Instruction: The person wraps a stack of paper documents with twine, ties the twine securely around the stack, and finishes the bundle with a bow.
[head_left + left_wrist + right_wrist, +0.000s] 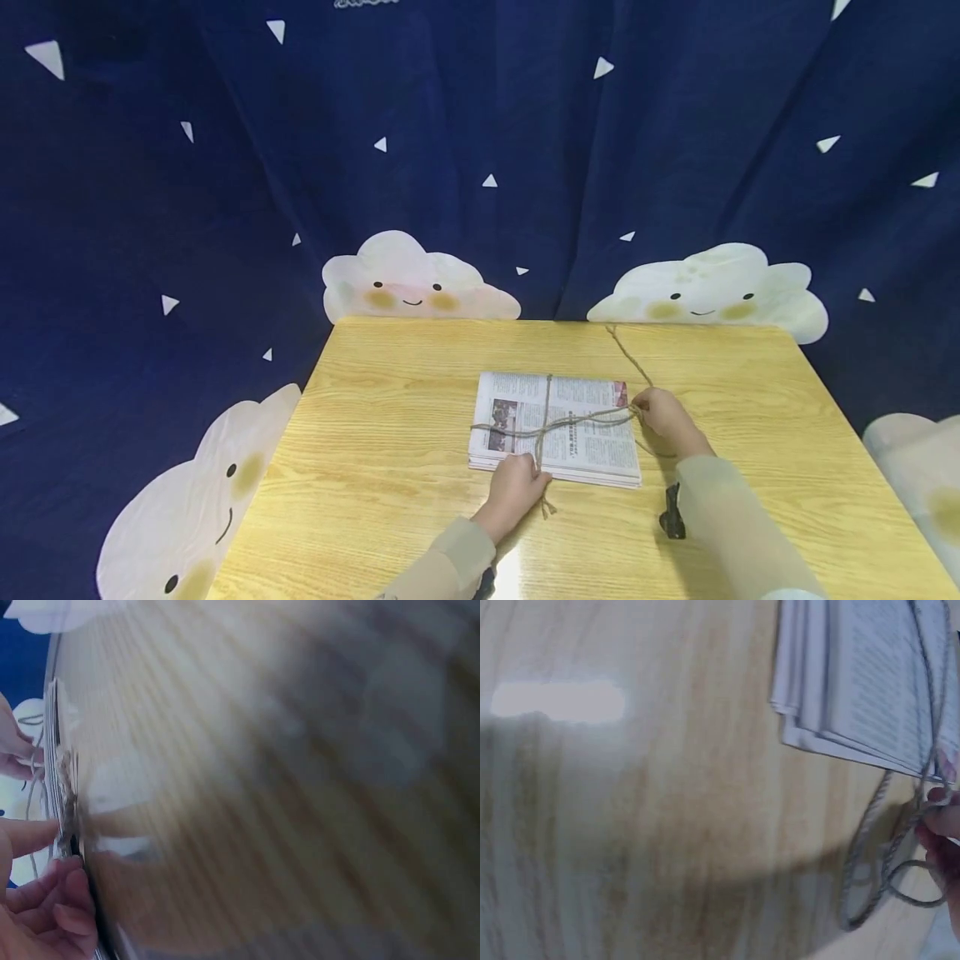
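Observation:
A stack of folded newspapers (596,454) lies flat on the wooden table, with brown twine (573,420) crossing over its top both ways. At the stack's front edge, my left hand (514,487) pinches the twine that runs down over that edge; a frayed end hangs out just beside it. Off the right edge, my right hand (670,421) pinches the twine between thumb and fingers. From there a loose length (632,360) trails toward the back of the table. The right wrist view shows loops of twine (866,847) hanging by the right fingers.
The light wooden table (390,375) extends around the stack on all sides. Behind it hangs a dark blue curtain (465,100) with white triangles and smiling clouds. Dark straps with small devices (672,512) sit at the wrists.

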`<state>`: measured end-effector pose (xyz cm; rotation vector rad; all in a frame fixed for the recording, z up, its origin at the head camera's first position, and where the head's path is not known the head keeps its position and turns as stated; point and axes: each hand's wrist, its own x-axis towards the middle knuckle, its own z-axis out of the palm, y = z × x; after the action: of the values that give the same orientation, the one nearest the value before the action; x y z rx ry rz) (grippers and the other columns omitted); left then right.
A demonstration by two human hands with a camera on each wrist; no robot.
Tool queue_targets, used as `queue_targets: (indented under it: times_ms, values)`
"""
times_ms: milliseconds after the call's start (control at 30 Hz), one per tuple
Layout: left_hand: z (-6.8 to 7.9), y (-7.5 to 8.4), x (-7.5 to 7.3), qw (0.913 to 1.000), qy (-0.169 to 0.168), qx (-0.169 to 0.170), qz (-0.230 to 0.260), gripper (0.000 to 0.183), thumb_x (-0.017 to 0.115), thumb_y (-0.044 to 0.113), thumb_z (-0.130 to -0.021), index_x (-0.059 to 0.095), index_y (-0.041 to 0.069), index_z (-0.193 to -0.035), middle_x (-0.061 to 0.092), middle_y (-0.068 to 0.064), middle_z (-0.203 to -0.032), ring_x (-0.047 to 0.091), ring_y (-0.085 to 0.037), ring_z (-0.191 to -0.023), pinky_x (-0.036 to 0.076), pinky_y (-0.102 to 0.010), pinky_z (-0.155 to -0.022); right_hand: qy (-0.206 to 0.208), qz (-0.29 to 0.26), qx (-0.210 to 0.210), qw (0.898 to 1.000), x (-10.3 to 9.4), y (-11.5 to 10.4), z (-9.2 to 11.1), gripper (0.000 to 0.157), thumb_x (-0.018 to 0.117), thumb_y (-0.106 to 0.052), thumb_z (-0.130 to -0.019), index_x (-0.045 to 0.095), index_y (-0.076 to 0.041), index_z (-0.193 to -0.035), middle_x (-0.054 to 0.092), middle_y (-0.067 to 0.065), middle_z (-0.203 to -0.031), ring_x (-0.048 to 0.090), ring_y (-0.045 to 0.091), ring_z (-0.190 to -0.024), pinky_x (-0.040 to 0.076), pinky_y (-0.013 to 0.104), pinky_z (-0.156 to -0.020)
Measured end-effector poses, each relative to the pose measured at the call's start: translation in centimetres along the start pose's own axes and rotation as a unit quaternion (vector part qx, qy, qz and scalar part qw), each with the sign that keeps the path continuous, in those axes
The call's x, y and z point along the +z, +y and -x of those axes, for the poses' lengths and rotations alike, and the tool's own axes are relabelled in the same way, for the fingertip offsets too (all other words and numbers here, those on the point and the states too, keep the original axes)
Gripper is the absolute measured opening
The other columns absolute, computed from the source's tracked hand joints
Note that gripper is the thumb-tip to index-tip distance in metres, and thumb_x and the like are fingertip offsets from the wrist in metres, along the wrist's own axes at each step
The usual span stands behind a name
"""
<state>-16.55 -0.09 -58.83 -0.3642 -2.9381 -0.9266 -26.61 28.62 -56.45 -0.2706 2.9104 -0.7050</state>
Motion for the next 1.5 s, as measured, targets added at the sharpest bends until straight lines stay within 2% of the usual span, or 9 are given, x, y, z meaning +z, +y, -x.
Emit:
queue_targets:
  times_ms: [233,533,767,867,1033,1200,1300,1400,1500]
  values:
    - [0.3,0.5,0.0,0.9994,-0.002,-0.007,-0.034,0.038,0.060,0.010,-0.074,0.035,0.016,-0.046,0.032,0.007,-0.040,0.032,-0.008,-0.036,0.027,-0.022,-0.033,0.014,0.005,-0.020,1.000,0.8,0.3,0.3,0.007,0.059,0.003,-0.084,0.064,0.006,-0.088,0.054,0.011,-0.081,0.055,0.025,-0.075,0.050,0.042,-0.070]
    - [0.9,0.2,-0.8,0.9981,-0.027,-0.021,0.052,0.034,0.056,0.006,-0.067,0.030,0.019,-0.047,0.025,0.012,-0.041,0.022,-0.004,-0.035,0.019,-0.018,-0.032,0.010,0.002,-0.006,1.000,1.2,0.6,0.5,0.015,0.049,0.011,-0.081,0.051,-0.002,-0.074,0.041,0.008,-0.076,0.042,0.020,-0.068,0.038,0.030,-0.058]
    - [1.0,-0.4,-1.4,0.9912,-0.093,-0.008,0.094,0.037,0.057,0.007,-0.066,0.029,0.020,-0.046,0.022,0.013,-0.039,0.020,-0.003,-0.035,0.020,-0.017,-0.034,0.011,-0.005,0.023,1.000,0.9,0.8,0.4,0.019,0.041,0.018,-0.079,0.045,-0.001,-0.078,0.041,0.010,-0.075,0.043,0.022,-0.068,0.039,0.031,-0.057]
    - [1.1,-0.5,-1.8,0.9896,-0.101,0.005,0.102,0.034,0.056,0.004,-0.064,0.030,0.020,-0.047,0.024,0.013,-0.041,0.022,-0.004,-0.037,0.022,-0.018,-0.035,0.031,0.005,0.026,0.999,0.7,0.7,0.2,0.011,0.042,0.011,-0.086,0.045,0.001,-0.082,0.044,0.009,-0.074,0.045,0.022,-0.068,0.041,0.033,-0.058]
    - [1.1,-0.3,-1.8,0.9913,-0.082,0.036,0.096,0.019,0.053,-0.002,-0.060,0.040,0.012,-0.066,0.032,0.012,-0.052,0.029,-0.004,-0.043,0.027,-0.017,-0.038,0.073,0.001,0.007,0.997,0.2,-0.3,-0.3,0.009,0.048,-0.002,-0.092,0.049,0.006,-0.095,0.052,0.012,-0.076,0.050,0.023,-0.068,0.045,0.036,-0.058]
    - [1.1,0.5,-1.5,0.9896,-0.101,0.008,0.102,0.023,0.055,-0.003,-0.064,0.045,0.006,-0.083,0.034,0.008,-0.053,0.029,-0.005,-0.043,0.025,-0.018,-0.036,0.079,0.013,-0.064,0.995,0.1,-1.8,-1.5,0.022,0.053,0.001,-0.089,0.057,0.007,-0.110,0.056,0.016,-0.085,0.054,0.025,-0.072,0.049,0.040,-0.064]
    - [1.1,1.1,-1.0,0.9923,-0.095,0.017,0.078,0.028,0.056,-0.005,-0.066,0.051,0.004,-0.092,0.047,0.001,-0.055,0.037,-0.007,-0.044,0.031,-0.019,-0.037,0.067,0.045,-0.097,0.992,0.2,-2.8,-2.3,0.026,0.053,0.002,-0.089,0.060,0.004,-0.114,0.054,0.014,-0.085,0.052,0.023,-0.071,0.049,0.038,-0.064]
    - [1.1,1.7,-0.5,0.9947,-0.088,0.032,0.043,0.040,0.056,-0.007,-0.067,0.058,0.000,-0.107,0.066,-0.010,-0.078,0.061,-0.014,-0.063,0.050,-0.022,-0.054,0.047,0.076,-0.098,0.991,0.5,-3.7,-2.9,0.031,0.055,0.001,-0.087,0.059,0.001,-0.118,0.052,0.015,-0.085,0.051,0.024,-0.069,0.048,0.039,-0.062]
    - [1.1,2.1,-0.2,0.9948,-0.092,0.042,0.011,0.049,0.056,-0.008,-0.068,0.060,0.000,-0.116,0.066,-0.015,-0.104,0.064,-0.023,-0.094,0.053,-0.027,-0.077,0.016,0.105,-0.070,0.992,1.0,-4.2,-3.2,0.035,0.056,-0.001,-0.087,0.057,-0.001,-0.122,0.053,0.018,-0.090,0.054,0.032,-0.076,0.050,0.044,-0.068]
